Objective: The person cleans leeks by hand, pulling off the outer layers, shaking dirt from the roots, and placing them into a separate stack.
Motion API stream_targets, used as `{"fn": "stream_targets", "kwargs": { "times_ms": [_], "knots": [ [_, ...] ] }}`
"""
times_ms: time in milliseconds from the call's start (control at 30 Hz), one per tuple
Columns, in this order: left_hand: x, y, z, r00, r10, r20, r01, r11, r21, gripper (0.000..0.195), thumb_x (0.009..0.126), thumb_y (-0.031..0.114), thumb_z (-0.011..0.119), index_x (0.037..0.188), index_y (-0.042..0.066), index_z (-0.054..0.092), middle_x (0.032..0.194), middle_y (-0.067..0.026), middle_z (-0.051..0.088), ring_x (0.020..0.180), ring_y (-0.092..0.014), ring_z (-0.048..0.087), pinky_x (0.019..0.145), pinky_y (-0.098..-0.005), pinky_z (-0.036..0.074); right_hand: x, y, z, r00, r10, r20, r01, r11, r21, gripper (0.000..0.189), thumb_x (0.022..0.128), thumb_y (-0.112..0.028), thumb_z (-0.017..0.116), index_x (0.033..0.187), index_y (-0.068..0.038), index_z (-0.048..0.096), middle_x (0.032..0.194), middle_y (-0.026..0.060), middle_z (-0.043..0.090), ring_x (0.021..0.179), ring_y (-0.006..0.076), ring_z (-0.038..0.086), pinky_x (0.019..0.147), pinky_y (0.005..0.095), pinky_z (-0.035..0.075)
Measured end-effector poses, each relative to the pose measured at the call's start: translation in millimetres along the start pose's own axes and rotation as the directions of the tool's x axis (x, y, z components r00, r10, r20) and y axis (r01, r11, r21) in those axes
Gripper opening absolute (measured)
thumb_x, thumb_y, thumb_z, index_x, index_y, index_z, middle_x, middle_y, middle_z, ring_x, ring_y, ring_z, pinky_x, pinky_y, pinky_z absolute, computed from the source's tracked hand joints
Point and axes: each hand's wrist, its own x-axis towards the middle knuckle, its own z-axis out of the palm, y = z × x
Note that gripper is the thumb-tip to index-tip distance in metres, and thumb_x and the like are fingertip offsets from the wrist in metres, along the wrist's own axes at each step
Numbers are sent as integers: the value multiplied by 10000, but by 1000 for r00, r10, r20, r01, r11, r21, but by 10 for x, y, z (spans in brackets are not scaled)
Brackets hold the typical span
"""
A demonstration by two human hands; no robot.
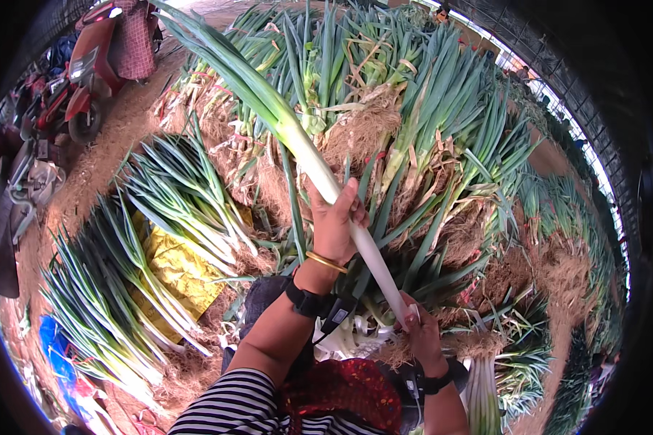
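Note:
One large green onion (316, 163) lies diagonally across the view, its leaves reaching to the upper left. My left hand (338, 217) grips its white stalk around the middle. At the stalk's lower end, my right hand (423, 329) pinches the base between thumb and fingers. Whether roots remain on that base is hidden by the fingers. White peelings (353, 337) lie below the stalk, between my forearms. To the left, green onions with roots (103, 304) lie in a pile, and another pile (185, 190) rests partly on a yellow sheet (182, 272).
Bundles of green onions with brown roots (364, 125) stand ahead and to the right. Trimmed-looking white stalks (483, 386) lie at the lower right. A red scooter (87, 81) and a person in a checked garment (135, 43) are at the upper left. Blue plastic (60, 353) lies lower left.

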Motion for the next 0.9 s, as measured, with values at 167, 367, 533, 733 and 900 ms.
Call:
{"fn": "stream_targets", "kwargs": {
  "times_ms": [167, 367, 533, 733, 900],
  "knots": [
    [-36, -14, 3, 998, 31, 51, -30, 999, -23, 378, 862, 129, 589, 1171, 178, 378, 644, 13, 402, 468, -77, 401, 406, -214, 352, -77, 92, -21, 999, 18, -39, -25, 984, -177, 373, 941, -321, 446, 1051, 17, 560, 710, 89, 637, 568, 122, 525, 529, 271, 419],
    [-42, 14, 46, 997, 27, 66, -23, 998, -55, 368, 862, 121, 587, 1163, 175, 383, 631, 12, 397, 453, -75, 389, 394, -209, 339, -154, 143, 99, 984, 112, -142, -121, 991, -60, 424, 943, -361, 433, 971, 41, 565, 658, 56, 575, 588, 119, 538, 534, 264, 418],
    [-74, 100, 68, 991, 31, 130, -24, 998, -60, 360, 864, 114, 580, 1161, 169, 384, 617, 16, 387, 439, -74, 367, 381, -205, 321, -180, -1, 108, 956, 292, -30, -276, 929, 248, 459, 924, -417, 454, 975, 21, 581, 726, 58, 611, 638, 97, 554, 584, 240, 434],
    [-147, 265, 59, 967, 24, 253, 22, 984, -177, 318, 877, 110, 557, 1145, 161, 393, 594, 29, 383, 420, -64, 346, 360, -203, 303, -281, -261, 101, 911, 360, 203, -412, 825, 386, 472, 914, -424, 467, 1002, 27, 577, 783, 107, 652, 673, 105, 576, 628, 229, 441],
    [-91, 251, 129, 972, -57, 228, 110, 967, -230, 373, 845, 101, 605, 1144, 164, 391, 544, 15, 397, 380, -97, 379, 345, -242, 326, -335, -354, 26, 942, 320, 103, -336, 894, 297, 435, 916, -408, 469, 985, 12, 556, 697, 107, 634, 648, 145, 599, 537, 236, 462]
  ]
}}
